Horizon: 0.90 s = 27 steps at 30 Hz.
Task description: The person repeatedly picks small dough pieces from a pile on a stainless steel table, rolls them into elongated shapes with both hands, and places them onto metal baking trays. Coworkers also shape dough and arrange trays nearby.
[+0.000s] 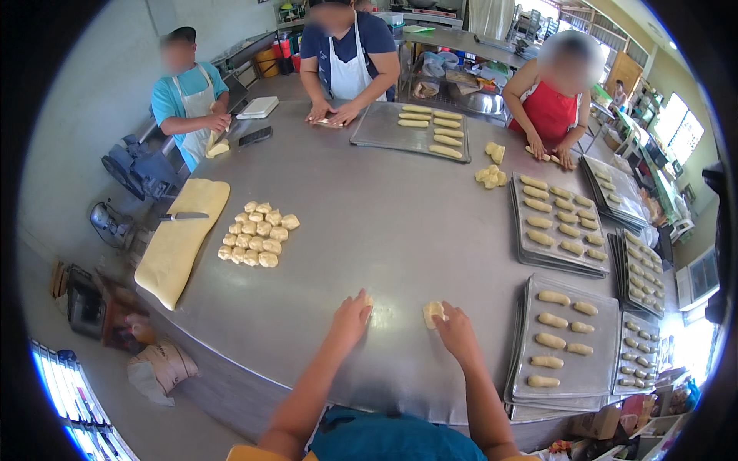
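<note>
On the steel table in front of me, my left hand [351,318] is curled over a small piece of dough that mostly hides behind its fingers. To its right, my right hand [455,330] has its fingers and thumb on the right edge of a second, flattened piece of dough [432,313]. The two hands are apart. Rows of dough balls [259,234] sit ahead on the left. Beyond them lies a large dough slab [184,238] with a knife [184,217] across it.
Metal trays [573,373] of shaped dough rolls are stacked along the right. Another tray [369,137] lies at the far side, near loose dough lumps [490,177]. Three co-workers handle dough at the far edge. A black phone [255,137] rests at the far left.
</note>
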Motion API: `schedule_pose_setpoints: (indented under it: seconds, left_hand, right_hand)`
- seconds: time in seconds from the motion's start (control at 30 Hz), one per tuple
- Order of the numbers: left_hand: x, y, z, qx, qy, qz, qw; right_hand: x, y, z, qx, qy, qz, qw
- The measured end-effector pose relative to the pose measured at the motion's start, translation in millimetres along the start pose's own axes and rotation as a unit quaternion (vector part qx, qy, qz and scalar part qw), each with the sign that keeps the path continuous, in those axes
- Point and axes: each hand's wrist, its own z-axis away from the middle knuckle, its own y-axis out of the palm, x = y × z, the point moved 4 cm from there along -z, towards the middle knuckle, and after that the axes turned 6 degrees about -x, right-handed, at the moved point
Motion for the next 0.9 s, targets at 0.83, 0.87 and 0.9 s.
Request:
schedule_pose_setpoints:
  seconds: [0.83, 0.87, 0.9]
  left_hand:
    - [11.5, 80.7, -83.2, 0.174, -0.025, -0.114, 0.978]
    - [12.9, 77.6, -86.5, 0.215, -0.058, -0.087, 0.971]
    - [13.5, 73.2, -90.0, 0.233, -0.084, -0.05, 0.967]
  right_hand:
    - [-19.5, 102.5, -98.2, 0.081, -0.111, 0.137, 0.981]
    - [-14.6, 95.2, -104.9, 0.094, -0.083, 0.047, 0.991]
    - [-11.4, 89.1, -113.6, 0.132, -0.039, -0.031, 0.99]
